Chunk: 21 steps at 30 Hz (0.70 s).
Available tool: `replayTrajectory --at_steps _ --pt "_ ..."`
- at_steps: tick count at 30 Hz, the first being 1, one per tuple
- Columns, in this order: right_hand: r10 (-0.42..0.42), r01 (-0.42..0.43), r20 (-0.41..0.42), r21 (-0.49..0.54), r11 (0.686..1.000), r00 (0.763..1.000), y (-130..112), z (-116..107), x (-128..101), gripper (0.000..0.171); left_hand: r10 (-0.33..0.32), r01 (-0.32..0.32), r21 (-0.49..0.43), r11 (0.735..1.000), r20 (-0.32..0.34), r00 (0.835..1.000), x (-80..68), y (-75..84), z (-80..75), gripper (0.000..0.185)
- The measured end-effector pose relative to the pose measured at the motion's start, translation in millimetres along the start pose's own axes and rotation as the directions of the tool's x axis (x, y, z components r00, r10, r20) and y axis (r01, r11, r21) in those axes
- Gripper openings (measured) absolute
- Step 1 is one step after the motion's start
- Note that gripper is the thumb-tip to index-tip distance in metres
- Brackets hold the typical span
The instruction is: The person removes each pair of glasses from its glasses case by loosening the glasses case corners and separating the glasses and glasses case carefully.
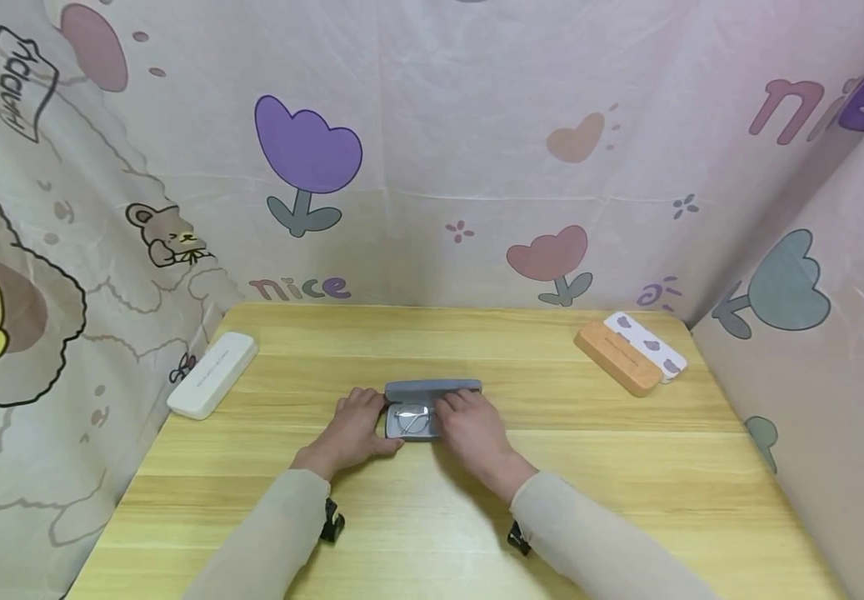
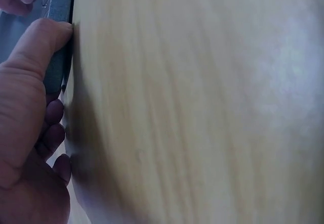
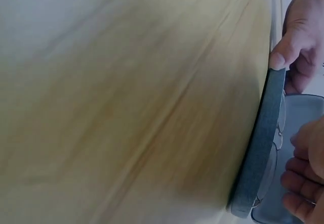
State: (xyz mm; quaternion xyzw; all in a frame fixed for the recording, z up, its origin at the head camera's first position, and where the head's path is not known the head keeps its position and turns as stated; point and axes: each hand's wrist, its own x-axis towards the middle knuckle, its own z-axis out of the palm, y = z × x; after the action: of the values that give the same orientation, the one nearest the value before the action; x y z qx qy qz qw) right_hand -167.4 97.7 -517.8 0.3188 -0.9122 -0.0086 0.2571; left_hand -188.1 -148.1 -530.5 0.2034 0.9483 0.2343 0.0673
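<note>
An open grey glasses case (image 1: 432, 390) lies mid-table, lid upright, wire-framed glasses (image 1: 412, 419) inside its tray.

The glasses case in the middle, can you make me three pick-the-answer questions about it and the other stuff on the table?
1. Where is the orange case?
A. far right
B. far left
C. under the hands

2. How many cases lie on the table?
A. two
B. four
C. six

3. The grey case is:
A. open
B. closed
C. upside down

Answers:
1 A, it lies beside the patterned case.
2 B, counting the white case too.
3 A, glasses show inside between the left hand and right hand.
</note>
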Motion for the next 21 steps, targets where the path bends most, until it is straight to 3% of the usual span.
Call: replayTrajectory --at_steps 4,12,21 --pt "0.017 -0.016 0.046 -0.035 0.999 0.999 -4 2 2 0.017 0.006 -0.006 0.001 1.0 0.0 1.0 -0.5 -0.4 0.3 0.076" --pt "0.044 -0.04 0.077 -0.053 0.998 0.996 -9 7 6 0.008 0.004 -0.004 0.015 1.0 -0.007 1.0 -0.5 -0.5 0.7 0.077" --pt "0.067 -0.062 0.099 -0.053 0.997 0.993 -11 6 8 0.009 0.004 -0.004 0.019 1.0 -0.014 1.0 0.2 -1.3 1.6 0.074"
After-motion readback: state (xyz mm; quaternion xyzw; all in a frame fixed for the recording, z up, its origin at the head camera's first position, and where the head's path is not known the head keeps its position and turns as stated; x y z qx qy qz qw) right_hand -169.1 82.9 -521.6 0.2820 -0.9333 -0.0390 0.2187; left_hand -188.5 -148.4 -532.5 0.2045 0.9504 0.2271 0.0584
